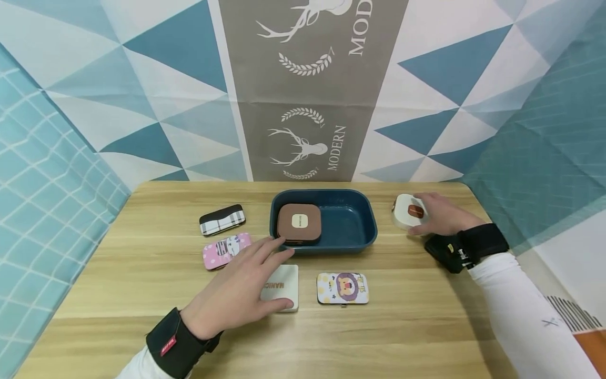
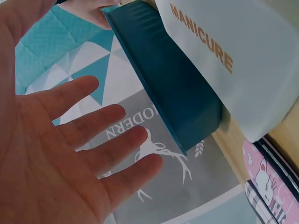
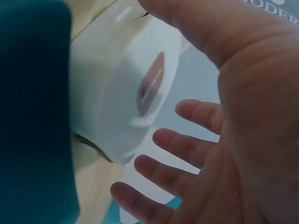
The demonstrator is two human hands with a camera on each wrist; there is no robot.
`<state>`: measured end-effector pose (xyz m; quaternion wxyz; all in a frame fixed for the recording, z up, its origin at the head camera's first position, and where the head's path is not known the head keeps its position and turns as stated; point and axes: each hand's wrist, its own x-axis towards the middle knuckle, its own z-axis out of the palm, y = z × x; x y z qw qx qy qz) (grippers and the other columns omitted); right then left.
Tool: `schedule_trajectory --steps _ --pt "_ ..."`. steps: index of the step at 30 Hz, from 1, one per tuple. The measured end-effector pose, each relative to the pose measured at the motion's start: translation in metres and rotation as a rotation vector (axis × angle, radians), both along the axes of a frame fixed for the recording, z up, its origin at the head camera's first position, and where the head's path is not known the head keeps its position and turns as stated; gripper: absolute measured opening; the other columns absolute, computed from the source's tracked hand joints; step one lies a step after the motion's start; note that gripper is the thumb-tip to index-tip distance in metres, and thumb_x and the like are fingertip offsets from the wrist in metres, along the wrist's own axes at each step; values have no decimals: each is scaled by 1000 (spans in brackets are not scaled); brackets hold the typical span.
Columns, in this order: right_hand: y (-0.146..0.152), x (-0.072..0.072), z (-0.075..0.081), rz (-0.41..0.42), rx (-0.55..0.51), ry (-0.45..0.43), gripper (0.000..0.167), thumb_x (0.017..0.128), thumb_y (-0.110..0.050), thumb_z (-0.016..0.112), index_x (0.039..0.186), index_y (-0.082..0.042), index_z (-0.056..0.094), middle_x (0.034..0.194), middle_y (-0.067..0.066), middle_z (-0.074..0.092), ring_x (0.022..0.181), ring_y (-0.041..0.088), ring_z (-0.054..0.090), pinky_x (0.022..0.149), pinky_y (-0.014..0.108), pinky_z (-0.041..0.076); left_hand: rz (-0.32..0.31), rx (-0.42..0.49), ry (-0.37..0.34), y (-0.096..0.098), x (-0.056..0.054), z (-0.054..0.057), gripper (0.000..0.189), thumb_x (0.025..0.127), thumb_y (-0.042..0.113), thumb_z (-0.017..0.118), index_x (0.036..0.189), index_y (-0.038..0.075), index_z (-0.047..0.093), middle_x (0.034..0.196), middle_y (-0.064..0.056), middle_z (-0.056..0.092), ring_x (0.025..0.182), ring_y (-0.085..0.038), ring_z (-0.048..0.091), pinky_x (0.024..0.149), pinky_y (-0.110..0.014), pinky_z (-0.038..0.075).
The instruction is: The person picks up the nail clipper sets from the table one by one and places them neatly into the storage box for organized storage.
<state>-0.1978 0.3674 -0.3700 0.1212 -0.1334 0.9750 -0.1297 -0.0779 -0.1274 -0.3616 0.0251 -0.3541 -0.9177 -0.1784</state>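
My left hand (image 1: 239, 292) reaches over a white manicure case (image 1: 289, 279), partly covering it. Its fingers are spread and relaxed, and the left wrist view shows the palm holding nothing. The case, lettered MANICURE, lies flat on the wooden table. At the right, my right hand (image 1: 444, 215) is beside a cream rounded case (image 1: 403, 213) with a brown label. In the right wrist view its fingers are extended and apart, with the thumb close over the cream case's edge. A brown square case (image 1: 289, 216) sits in the left half of a dark blue tray (image 1: 347, 246).
Left of the tray lie a black-and-white plaid case (image 1: 224, 220) and a pink cartoon case (image 1: 222, 251). A lion-print tin (image 1: 333, 288) is in front of the tray. Patterned cloth (image 1: 307, 89) hangs behind the wooden table (image 1: 142, 252).
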Motion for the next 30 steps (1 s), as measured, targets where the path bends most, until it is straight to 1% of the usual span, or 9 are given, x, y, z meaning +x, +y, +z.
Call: schedule_trajectory --steps 5,12,16,21,25,28,30 --pt "3 -3 -6 -13 -30 -7 110 85 -43 90 159 13 30 155 42 34 138 59 39 109 71 38 -10 6 -5 2 1 -1 95 82 65 84 157 14 54 164 -10 44 152 -34 39 121 -58 36" --pt "5 -6 -11 -9 -48 -13 106 87 -40 90 159 11 31 156 40 34 140 58 37 111 70 37 -15 16 41 -1 1 -2 93 84 62 84 157 14 53 165 -11 43 152 -35 39 122 -58 35" --pt "10 -8 -14 -8 -47 8 106 85 -40 91 157 11 34 153 40 38 137 56 42 110 69 40 -22 16 53 -1 -2 -2 92 84 62 84 157 15 53 165 -9 43 152 -34 40 122 -56 35" --pt "12 -9 -18 -6 -48 21 107 82 -43 92 156 12 36 150 38 43 132 52 47 107 66 43 -21 14 39 -2 -3 -1 91 84 62 84 156 15 54 163 -9 45 151 -34 41 122 -58 34" --pt "9 -9 -14 2 -50 13 108 83 -44 91 156 13 35 151 38 41 135 54 44 109 68 41 -17 14 28 -3 -3 0 91 84 62 84 156 14 54 163 -8 45 151 -34 40 123 -59 33" --pt "4 -7 -6 8 -60 11 107 85 -42 91 156 14 34 153 39 38 138 56 39 110 70 38 -12 13 15 -3 -3 1 92 84 62 85 156 14 54 164 -9 44 151 -35 40 123 -59 33" --pt "0 -7 -1 18 -70 20 106 86 -40 90 156 14 33 154 39 37 139 56 38 112 69 37 -9 9 7 -4 -3 1 92 84 62 84 156 15 53 164 -9 43 152 -36 39 123 -59 33"
